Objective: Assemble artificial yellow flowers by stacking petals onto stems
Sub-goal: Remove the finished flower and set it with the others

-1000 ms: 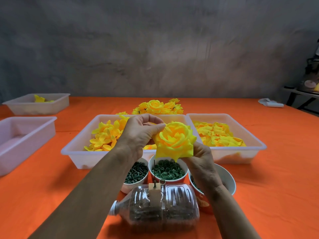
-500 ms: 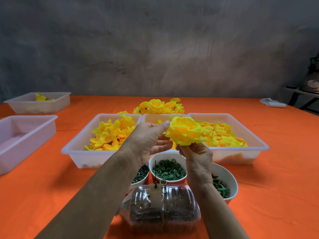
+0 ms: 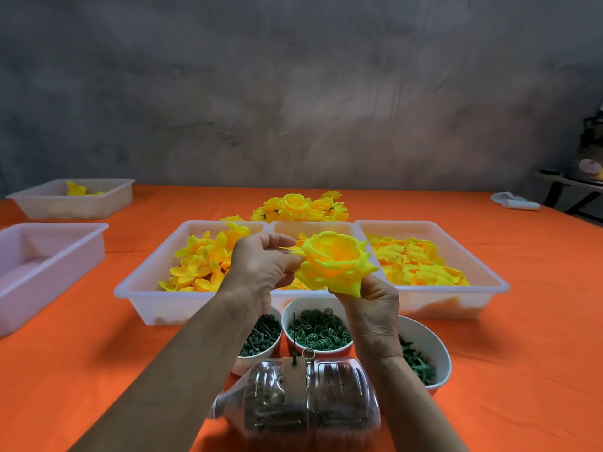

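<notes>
Head view: both hands hold one yellow flower (image 3: 332, 262) above the trays.
Five trays (image 3: 146, 290), three bowls (image 3: 317, 331) and one bottle (image 3: 303, 399) on an orange table (image 3: 522, 370), grey wall (image 3: 293, 93) behind; left hand (image 3: 261, 265) pinches the flower's edge, right hand (image 3: 372, 305) grips beneath.

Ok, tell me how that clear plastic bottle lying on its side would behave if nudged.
The bottle lies on its rounded side, so it would probably roll. Dark filling suggests it is fairly heavy and sluggish. The upright pin on top would likely tip with it.
</notes>
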{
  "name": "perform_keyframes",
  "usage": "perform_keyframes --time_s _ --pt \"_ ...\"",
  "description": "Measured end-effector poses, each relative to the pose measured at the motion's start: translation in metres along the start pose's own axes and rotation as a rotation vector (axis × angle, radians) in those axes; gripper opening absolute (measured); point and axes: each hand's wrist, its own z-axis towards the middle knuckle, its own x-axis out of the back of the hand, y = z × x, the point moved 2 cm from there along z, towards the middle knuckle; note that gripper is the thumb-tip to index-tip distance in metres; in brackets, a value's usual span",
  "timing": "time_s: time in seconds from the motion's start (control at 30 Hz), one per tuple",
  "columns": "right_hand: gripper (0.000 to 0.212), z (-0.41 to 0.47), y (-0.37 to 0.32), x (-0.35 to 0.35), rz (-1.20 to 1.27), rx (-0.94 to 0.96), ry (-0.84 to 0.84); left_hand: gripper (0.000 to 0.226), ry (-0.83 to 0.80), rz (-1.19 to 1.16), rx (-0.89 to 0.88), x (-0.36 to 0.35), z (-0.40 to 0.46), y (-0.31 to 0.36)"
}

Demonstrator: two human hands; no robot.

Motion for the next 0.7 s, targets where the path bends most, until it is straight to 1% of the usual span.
perform_keyframes --time_s 0.13,0.2,0.3,0.37,0.43,0.47,0.57,0.7 --pt "0.018 0.012 -0.002 -0.005 -0.005 -0.006 -0.036 0.018 0.048 -0.026 -0.046 0.002 0.009 0.002" --pt "0.019 0.020 -0.002 -0.007 0.005 -0.046 -0.015 0.012 0.066 -0.062 -0.040 0.004 0.014 0.001" --pt "0.024 0.036 0.001 -0.009 -0.005 -0.117 0.018 0.008 0.090 -0.031 -0.026 0.008 0.022 -0.007" --pt "0.019 0.050 0.004 -0.010 -0.019 -0.202 0.024 0.009 0.094 -0.006 -0.007 0.011 0.029 -0.015" --pt "0.011 0.067 0.011 -0.011 -0.021 -0.322 0.003 0.010 0.093 0.014 0.021 0.014 0.038 -0.023" --pt "0.010 0.078 0.016 -0.012 -0.012 -0.387 -0.006 0.010 0.092 0.028 0.035 0.015 0.043 -0.026" --pt "0.011 0.111 0.034 -0.013 -0.012 -0.539 -0.001 0.010 0.082 0.063 0.059 0.018 0.062 -0.036" --pt "0.015 0.159 0.067 -0.015 -0.073 -0.619 0.050 0.011 0.061 0.091 0.077 0.019 0.087 -0.049"
